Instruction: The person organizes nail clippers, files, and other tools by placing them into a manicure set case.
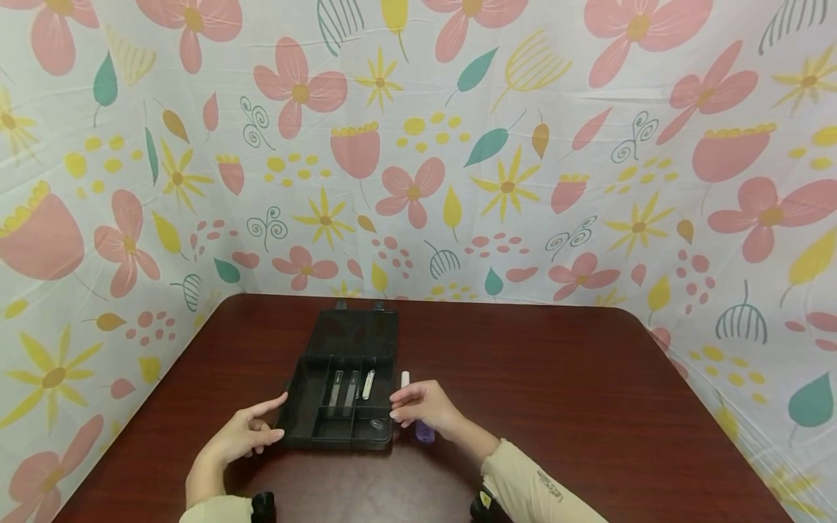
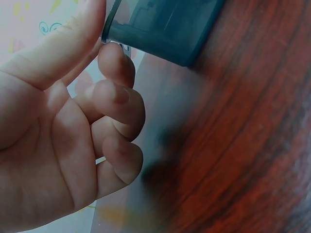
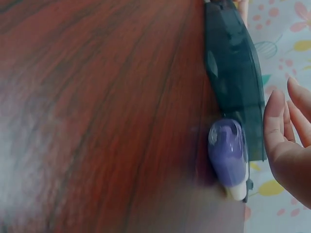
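A dark plastic compartment box lies on the table with its lid folded back. My left hand touches the box's left side with thumb and index finger; its other fingers bend loosely in the left wrist view. Beside the right wall, my right hand has its fingertips at the rim, fingers nearly straight. Inside are a nail clipper, two slim flat pieces and a small clear item. A purple bottle with a white cap lies along the right side, partly hidden by my right hand in the head view.
The dark reddish wooden table extends to the right of the box. Floral cloth hangs behind the table and along both sides. The lid's hinged end reaches close to the table's back edge.
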`<state>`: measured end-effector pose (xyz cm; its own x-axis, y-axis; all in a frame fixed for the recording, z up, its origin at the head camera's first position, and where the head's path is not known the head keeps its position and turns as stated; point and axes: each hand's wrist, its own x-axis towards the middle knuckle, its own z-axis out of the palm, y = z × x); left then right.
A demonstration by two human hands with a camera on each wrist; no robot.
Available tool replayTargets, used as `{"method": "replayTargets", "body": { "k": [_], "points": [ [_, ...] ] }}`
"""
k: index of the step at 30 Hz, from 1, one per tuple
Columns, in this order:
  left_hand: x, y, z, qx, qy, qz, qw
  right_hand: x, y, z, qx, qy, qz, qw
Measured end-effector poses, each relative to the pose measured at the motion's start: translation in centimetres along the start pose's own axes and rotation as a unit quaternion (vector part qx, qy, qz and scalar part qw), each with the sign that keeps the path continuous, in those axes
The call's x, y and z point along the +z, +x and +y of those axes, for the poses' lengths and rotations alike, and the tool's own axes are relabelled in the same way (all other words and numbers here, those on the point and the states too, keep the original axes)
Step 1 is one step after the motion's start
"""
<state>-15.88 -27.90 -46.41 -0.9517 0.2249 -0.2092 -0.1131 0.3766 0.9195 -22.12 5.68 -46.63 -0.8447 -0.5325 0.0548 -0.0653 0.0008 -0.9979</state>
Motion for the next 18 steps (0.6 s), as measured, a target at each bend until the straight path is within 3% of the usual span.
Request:
{"method": "replayTargets", "body": {
  "k": [14, 18],
  "points": [
    [-0.1, 0.1, 0.2, 0.007, 0.002, -0.005, 1.0000, -2.9, -1.2, 0.4, -0.013, -0.052, 0.009, 0.999],
    [-0.1, 0.0, 0.1, 0.015, 0.003, -0.013, 0.9998, -3.5, -1.7, 0.6, -0.016, -0.088, 0.006, 0.996]
  ]
}}
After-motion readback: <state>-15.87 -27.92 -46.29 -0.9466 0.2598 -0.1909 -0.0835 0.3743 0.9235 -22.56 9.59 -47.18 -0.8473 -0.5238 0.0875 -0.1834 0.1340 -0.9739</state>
